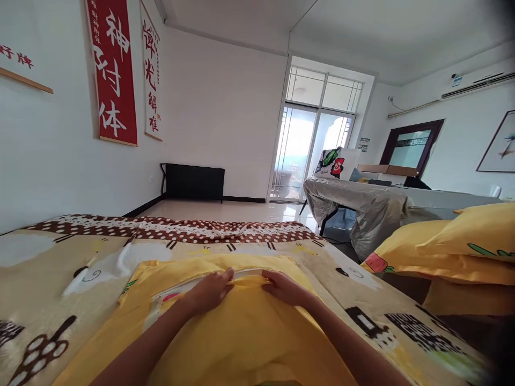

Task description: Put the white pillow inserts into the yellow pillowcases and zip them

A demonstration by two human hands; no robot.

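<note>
A yellow pillowcase (241,332) with a pillow inside lies on a patterned beige bed cover (60,279) in front of me. My left hand (211,289) and my right hand (284,287) rest side by side at its far open edge. Both hands pinch the yellow fabric by the opening, where a strip of white pillow (189,286) shows. The fingers of both hands are curled onto the cloth.
Two more yellow pillows (462,246) are stacked at the right. A table under a grey cover (362,201) with boxes stands beyond the bed. Red banners (115,69) hang on the left wall; a glass balcony door (309,150) is at the back.
</note>
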